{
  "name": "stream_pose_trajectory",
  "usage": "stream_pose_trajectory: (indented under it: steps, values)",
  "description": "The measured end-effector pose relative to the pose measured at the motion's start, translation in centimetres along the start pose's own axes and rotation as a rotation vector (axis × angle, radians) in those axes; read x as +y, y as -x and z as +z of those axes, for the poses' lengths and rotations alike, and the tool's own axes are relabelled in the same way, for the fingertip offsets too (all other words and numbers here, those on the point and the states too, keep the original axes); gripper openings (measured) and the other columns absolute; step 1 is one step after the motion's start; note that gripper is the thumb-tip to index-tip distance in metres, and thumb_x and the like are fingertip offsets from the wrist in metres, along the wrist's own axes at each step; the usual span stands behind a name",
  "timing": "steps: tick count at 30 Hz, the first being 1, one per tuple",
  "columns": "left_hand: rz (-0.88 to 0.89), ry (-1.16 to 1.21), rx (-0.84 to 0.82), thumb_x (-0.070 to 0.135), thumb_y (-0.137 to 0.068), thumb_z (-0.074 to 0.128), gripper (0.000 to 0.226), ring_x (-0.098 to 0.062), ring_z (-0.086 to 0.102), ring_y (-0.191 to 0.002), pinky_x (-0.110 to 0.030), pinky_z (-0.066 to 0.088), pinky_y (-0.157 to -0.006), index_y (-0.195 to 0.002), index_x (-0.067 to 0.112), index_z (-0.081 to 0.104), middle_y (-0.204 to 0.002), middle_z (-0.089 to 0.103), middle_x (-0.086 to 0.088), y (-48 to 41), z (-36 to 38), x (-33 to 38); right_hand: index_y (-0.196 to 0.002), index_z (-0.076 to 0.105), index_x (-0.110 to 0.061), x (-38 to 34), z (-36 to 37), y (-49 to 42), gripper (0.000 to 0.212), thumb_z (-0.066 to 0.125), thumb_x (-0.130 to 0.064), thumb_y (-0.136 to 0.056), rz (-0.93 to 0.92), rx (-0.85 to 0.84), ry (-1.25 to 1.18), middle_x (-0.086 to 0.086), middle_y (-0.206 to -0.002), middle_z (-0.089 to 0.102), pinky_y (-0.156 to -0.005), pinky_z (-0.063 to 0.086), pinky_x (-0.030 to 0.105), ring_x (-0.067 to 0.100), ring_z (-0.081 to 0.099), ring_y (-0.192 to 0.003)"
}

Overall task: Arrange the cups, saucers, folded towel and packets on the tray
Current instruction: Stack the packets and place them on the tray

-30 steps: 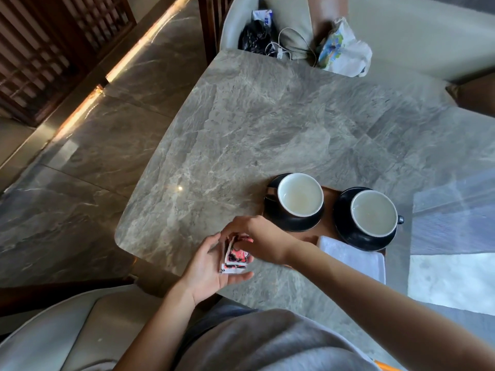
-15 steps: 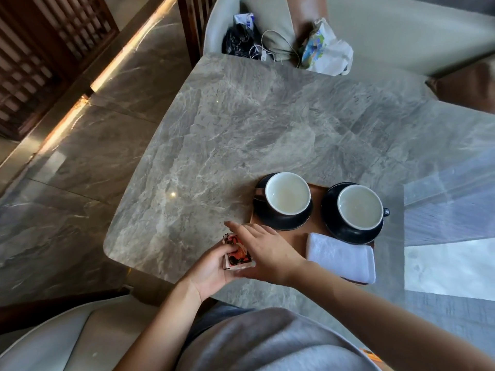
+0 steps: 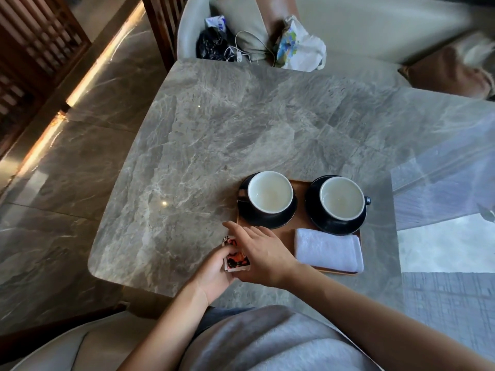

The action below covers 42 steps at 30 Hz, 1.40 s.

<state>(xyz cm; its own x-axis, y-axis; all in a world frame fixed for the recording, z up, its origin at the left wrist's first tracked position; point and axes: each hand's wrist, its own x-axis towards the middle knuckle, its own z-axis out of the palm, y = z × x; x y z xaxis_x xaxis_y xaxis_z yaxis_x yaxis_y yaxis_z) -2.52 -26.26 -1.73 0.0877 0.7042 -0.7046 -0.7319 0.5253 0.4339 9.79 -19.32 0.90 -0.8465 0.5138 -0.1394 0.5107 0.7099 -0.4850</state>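
Observation:
A wooden tray lies near the table's front edge. On it stand two black cups with white insides, the left cup and the right cup, each on a black saucer. A folded white towel lies on the tray's near right part. Just left of the tray, a small stack of red, black and white packets sits between my hands. My left hand holds the stack from below and the left. My right hand rests on top of it, fingers stretched forward.
The grey marble table has a rounded front-left corner close to my hands. Beyond its far edge a chair carries a black bag, a white cable and a printed plastic bag. A stone floor lies to the left.
Both hands with the packets have shifted slightly toward the tray's left edge. My right hand has flattened over the stack. The camera has tilted, so the table sits lower in view.

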Motion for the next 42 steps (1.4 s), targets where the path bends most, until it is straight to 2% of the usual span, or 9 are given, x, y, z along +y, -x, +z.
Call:
stream_pose_trajectory:
  steps: [8,14,17,22,25,28,33,37,42]
  values:
    - [-0.076,-0.02,0.042,0.009,-0.087,0.046,0.021,-0.017,0.068,-0.069,-0.027,0.054,-0.056,-0.096,0.006,0.065,-0.078,0.071,-0.01,-0.3,1.1,0.0,-0.135,0.031,-0.016,0.8,0.0,0.5,0.081,0.069,-0.042,-0.068,0.017,0.012,0.031,0.0,-0.119,0.061,-0.095,0.039,0.034,0.019,0.055,-0.109]
    - [-0.092,-0.014,0.08,0.009,-0.088,0.046,0.02,-0.014,0.067,-0.062,-0.026,0.054,-0.054,-0.084,0.007,0.065,-0.069,0.071,-0.007,-0.7,1.5,0.0,-0.101,0.042,-0.012,1.3,0.1,0.7,0.044,0.061,-0.034,-0.069,0.088,0.069,0.019,0.001,-0.093,0.061,-0.085,0.044,0.035,0.022,0.055,-0.087]
    - [-0.104,-0.077,0.078,0.01,-0.088,0.046,0.019,-0.015,0.067,-0.065,-0.029,0.05,-0.064,-0.085,0.007,0.065,-0.073,0.07,-0.008,-0.8,1.7,-0.1,-0.098,0.041,-0.016,1.7,0.3,0.9,0.043,0.063,-0.04,-0.069,0.083,0.068,0.011,-0.003,-0.092,0.056,-0.077,0.042,0.032,0.019,0.053,-0.085]
    - [-0.104,-0.127,0.082,0.009,-0.09,0.047,0.016,-0.012,0.066,-0.062,-0.023,0.052,-0.054,-0.088,0.009,0.063,-0.073,0.069,-0.007,-0.9,2.0,0.0,-0.1,0.043,-0.018,2.1,0.7,1.2,0.041,0.065,-0.035,-0.071,0.107,0.069,-0.077,-0.003,-0.095,0.051,-0.065,0.034,0.026,0.015,0.047,-0.084]
    - [-0.102,-0.212,0.145,0.01,-0.091,0.048,0.013,-0.012,0.065,-0.059,-0.024,0.049,-0.051,-0.092,0.013,0.061,-0.07,0.069,-0.004,-1.1,2.3,-0.2,-0.104,0.043,-0.018,2.3,0.8,1.6,0.045,0.069,-0.038,-0.073,0.146,0.05,-0.161,-0.003,-0.1,0.048,-0.065,0.044,0.031,0.013,0.043,-0.088]
    - [-0.026,-0.189,0.247,0.003,-0.09,0.05,0.022,-0.024,0.063,-0.078,-0.04,0.053,-0.072,-0.109,0.009,0.059,-0.088,0.067,-0.014,-1.3,2.3,-0.2,-0.109,0.048,-0.02,2.7,-0.3,1.7,0.057,0.076,-0.045,-0.066,0.19,-0.059,-0.369,-0.006,-0.105,0.048,-0.073,0.048,0.027,0.008,0.045,-0.09]
    - [0.125,-0.609,0.19,0.005,-0.082,0.064,0.021,-0.016,0.063,-0.079,-0.026,0.049,-0.067,-0.101,0.01,0.056,-0.091,0.067,-0.006,-1.9,2.1,1.5,-0.091,0.063,-0.013,4.1,-1.4,1.3,0.014,0.072,-0.016,-0.081,0.45,0.118,-0.769,0.001,-0.091,0.066,-0.073,0.053,0.025,0.019,0.066,-0.083]
    - [0.222,-0.992,0.077,-0.005,-0.08,0.06,0.02,-0.011,0.054,-0.068,-0.014,0.043,-0.057,-0.087,0.011,0.05,-0.077,0.06,-0.003,-3.8,2.9,2.6,-0.098,0.052,-0.006,4.7,0.0,0.8,0.029,0.072,-0.003,-0.076,0.642,0.165,-0.846,0.007,-0.089,0.062,-0.071,0.056,0.038,0.024,0.064,-0.079]
    - [0.382,-1.506,0.111,0.011,-0.076,0.065,0.019,-0.016,0.061,-0.081,-0.032,0.048,-0.071,-0.09,0.02,0.055,-0.087,0.066,0.003,-5.3,2.2,2.5,-0.103,0.051,-0.006,4.9,2.1,0.6,0.033,0.071,-0.01,-0.077,0.734,0.215,-0.801,0.0,-0.089,0.061,-0.078,0.054,0.035,0.017,0.061,-0.083]
